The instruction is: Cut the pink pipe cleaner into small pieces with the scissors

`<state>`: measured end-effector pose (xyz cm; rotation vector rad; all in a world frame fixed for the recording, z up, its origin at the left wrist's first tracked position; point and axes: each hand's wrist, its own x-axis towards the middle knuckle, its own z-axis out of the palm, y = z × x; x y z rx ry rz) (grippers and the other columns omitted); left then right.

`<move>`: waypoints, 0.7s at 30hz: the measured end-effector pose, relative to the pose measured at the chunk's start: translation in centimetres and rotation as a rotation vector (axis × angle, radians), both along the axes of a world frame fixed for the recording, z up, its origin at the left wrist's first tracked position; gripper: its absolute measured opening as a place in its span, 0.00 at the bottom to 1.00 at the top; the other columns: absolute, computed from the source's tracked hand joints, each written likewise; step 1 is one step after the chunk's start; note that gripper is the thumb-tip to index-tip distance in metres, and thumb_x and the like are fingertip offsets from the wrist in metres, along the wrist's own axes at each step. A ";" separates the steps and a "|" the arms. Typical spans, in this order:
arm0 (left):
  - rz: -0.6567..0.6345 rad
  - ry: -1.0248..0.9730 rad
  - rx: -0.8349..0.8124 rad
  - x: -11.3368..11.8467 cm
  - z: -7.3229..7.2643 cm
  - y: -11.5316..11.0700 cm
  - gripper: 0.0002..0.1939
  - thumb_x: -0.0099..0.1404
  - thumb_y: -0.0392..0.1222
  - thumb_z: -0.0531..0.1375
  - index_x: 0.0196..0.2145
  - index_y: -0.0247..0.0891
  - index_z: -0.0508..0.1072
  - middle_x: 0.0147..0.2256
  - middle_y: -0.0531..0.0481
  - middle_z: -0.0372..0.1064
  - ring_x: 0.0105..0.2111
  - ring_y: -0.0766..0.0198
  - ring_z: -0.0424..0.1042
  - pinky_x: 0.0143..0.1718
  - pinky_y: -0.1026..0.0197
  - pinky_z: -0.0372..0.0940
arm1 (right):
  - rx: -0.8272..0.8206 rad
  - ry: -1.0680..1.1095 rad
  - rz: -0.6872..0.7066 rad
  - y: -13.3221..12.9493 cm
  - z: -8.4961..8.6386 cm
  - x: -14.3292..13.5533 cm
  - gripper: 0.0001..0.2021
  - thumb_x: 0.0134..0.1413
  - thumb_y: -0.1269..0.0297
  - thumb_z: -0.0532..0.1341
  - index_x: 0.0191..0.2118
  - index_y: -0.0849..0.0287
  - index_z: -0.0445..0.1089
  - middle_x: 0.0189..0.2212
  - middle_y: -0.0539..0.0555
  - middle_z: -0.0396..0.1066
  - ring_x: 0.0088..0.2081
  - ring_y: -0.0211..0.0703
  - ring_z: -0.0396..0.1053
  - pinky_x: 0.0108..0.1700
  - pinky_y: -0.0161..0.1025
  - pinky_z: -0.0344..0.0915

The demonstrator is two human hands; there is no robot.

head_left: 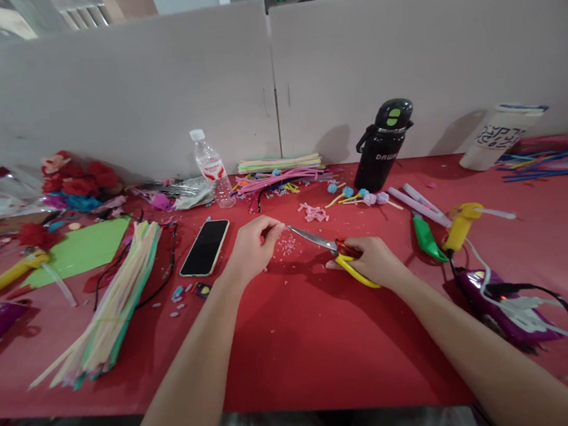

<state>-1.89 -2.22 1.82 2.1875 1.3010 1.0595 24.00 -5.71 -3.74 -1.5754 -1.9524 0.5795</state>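
My right hand point(369, 262) grips a pair of scissors point(352, 270) with red and yellow handles, their blades pointing left. The blade tips reach the fingertips of my left hand point(254, 242), which are pinched together; whatever small piece they hold is too small to make out. Beneath the blades, tiny pale clippings point(287, 245) are scattered over the red table cover point(297, 346). Just behind the scissors lies a little heap of pink cut pieces point(313, 212). Several pompom-topped stems point(363, 197) in blue and lilac rest farther back.
A phone point(205, 247) and a bundle of pale pipe cleaners point(112, 310) lie left. At the back stand a water bottle point(213, 169), a black flask point(382, 146) and a white tumbler point(500, 136). Yellow glue guns point(461, 228) and a purple power strip point(504, 312) with cables occupy the right.
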 end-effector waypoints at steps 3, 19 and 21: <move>-0.003 0.003 -0.011 0.0 0.2 0.0 0.13 0.65 0.48 0.52 0.33 0.38 0.72 0.28 0.50 0.70 0.29 0.65 0.70 0.28 0.64 0.64 | -0.005 0.006 -0.018 -0.1 0.1 0.0 0.27 0.38 0.39 0.62 0.19 0.59 0.55 0.17 0.45 0.47 0.22 0.33 0.45 0.21 0.32 0.44; -0.005 0.019 -0.015 0.0 0.7 -0.2 0.13 0.65 0.47 0.53 0.32 0.38 0.72 0.27 0.50 0.70 0.29 0.65 0.70 0.29 0.64 0.63 | -0.020 0.022 -0.006 -0.4 0.0 0.0 0.25 0.39 0.41 0.63 0.21 0.60 0.59 0.18 0.45 0.49 0.23 0.33 0.46 0.22 0.32 0.46; -0.004 0.030 -0.019 0.0 0.7 -0.3 0.13 0.65 0.47 0.52 0.32 0.37 0.72 0.28 0.50 0.70 0.30 0.65 0.70 0.29 0.64 0.63 | -0.020 0.012 -0.005 -0.3 0.0 0.0 0.25 0.39 0.40 0.63 0.21 0.60 0.60 0.18 0.45 0.49 0.23 0.33 0.46 0.22 0.32 0.45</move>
